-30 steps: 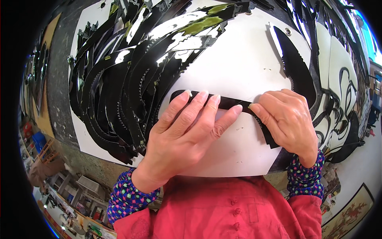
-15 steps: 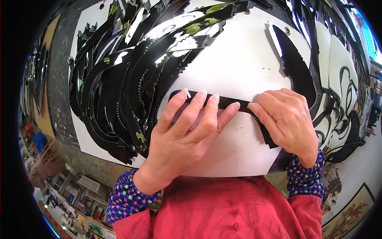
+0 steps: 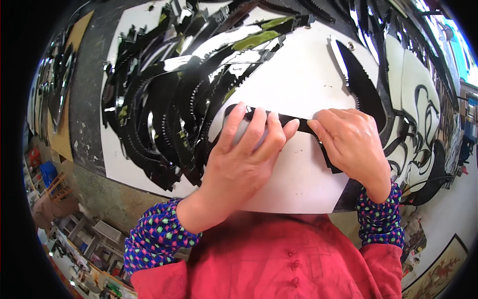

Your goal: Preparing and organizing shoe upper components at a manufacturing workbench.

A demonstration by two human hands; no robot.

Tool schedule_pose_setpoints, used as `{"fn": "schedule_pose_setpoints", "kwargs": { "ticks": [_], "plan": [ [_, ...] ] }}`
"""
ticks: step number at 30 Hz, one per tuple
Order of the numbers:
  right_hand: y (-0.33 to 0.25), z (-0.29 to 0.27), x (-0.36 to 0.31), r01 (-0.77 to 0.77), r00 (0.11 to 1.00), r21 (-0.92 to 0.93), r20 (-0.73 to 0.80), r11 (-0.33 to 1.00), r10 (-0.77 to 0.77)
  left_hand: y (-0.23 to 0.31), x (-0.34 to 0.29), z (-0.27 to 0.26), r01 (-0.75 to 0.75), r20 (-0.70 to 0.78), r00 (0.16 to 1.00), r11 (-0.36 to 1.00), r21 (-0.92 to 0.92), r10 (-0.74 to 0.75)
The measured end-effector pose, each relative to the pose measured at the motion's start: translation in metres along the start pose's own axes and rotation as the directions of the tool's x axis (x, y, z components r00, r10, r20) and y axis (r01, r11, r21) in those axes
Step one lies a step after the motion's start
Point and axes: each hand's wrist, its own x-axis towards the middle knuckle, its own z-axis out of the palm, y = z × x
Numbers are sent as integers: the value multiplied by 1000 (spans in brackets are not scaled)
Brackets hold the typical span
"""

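A curved, glossy black strip (image 3: 331, 162) with a notched edge lies across the white board (image 3: 294, 184) in front of me. The spread fingers of my left hand (image 3: 236, 164) press down on its left stretch and cover part of it. Something pale grey shows between those fingers; I cannot make out what it is. Near the bend, my right hand (image 3: 353, 144) has thumb and fingers closed on the strip, whose short end slants down below the hand. The material looks like thin shiny sheet, but its exact kind is unclear.
A heap of similar black notched pieces (image 3: 169, 114) covers the board's left side. One wider curved black piece (image 3: 366, 92) lies beyond my right hand. Farther right are pale sheets with black loops (image 3: 423, 114). A brown board (image 3: 67, 124) and a blue stool-like object (image 3: 48, 172) are at left.
The view has shifted slightly, so the heap appears farther right. Both hands remain on the strip, and my left fingers and right thumb have shifted a little along it.
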Motion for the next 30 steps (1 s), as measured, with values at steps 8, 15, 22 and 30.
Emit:
{"fn": "schedule_pose_setpoints", "kwargs": {
  "ticks": [8,15,22,30],
  "plan": [
    [-24,7,-17,-116,969,-173,-237,978,73,-5,-12,-12,91,4,996,964,-249,-93],
    [-37,46,38,-67,883,-201,-469,977,-36,-8,-15,-6,120,-62,987,932,-341,-149],
    [-34,81,69,-150,808,-380,-579,913,-108,-15,-20,0,141,-135,964,874,-464,-227],
    [-43,62,73,-97,840,-84,-541,992,37,-14,-12,-22,87,-269,940,912,-401,-208]
  ]
}}
